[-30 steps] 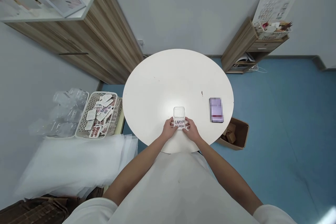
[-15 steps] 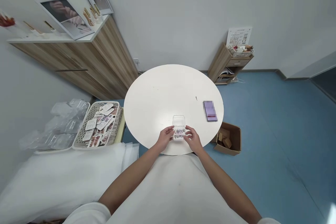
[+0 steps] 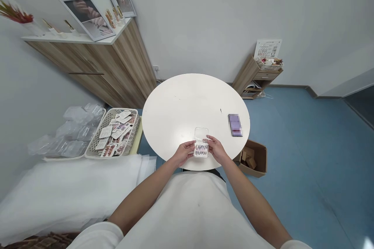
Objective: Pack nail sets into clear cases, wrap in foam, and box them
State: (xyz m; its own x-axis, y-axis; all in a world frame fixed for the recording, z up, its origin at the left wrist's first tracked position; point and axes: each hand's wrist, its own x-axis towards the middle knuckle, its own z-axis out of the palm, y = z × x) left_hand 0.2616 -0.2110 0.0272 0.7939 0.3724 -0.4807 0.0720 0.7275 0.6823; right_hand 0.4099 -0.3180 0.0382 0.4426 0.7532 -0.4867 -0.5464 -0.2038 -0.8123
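A small clear plastic case (image 3: 201,150) with its lid raised is held just over the near edge of the white round table (image 3: 175,116). Two rows of press-on nails (image 3: 201,147) in pale purple-grey tones sit inside it. My left hand (image 3: 184,153) pinches the case along its left side, thumb and fingers closed on the edge. On the opposite side, my right hand (image 3: 216,150) grips the right edge, with its index finger up beside the lid (image 3: 201,134). A purple box-like item (image 3: 235,125), blurred by pixelation, lies on the table to the right.
A white basket (image 3: 90,151) of nail cards and clear packaging (image 3: 74,124) stand at left, beside white foam sheets (image 3: 96,186). An open cardboard box (image 3: 261,159) is on the floor at right. Behind are a wooden cabinet (image 3: 117,70) and a small shelf unit (image 3: 248,72).
My right fingers have shifted from over the nails to the case's right edge and lid, so the nails show more fully. The view has tilted slightly.
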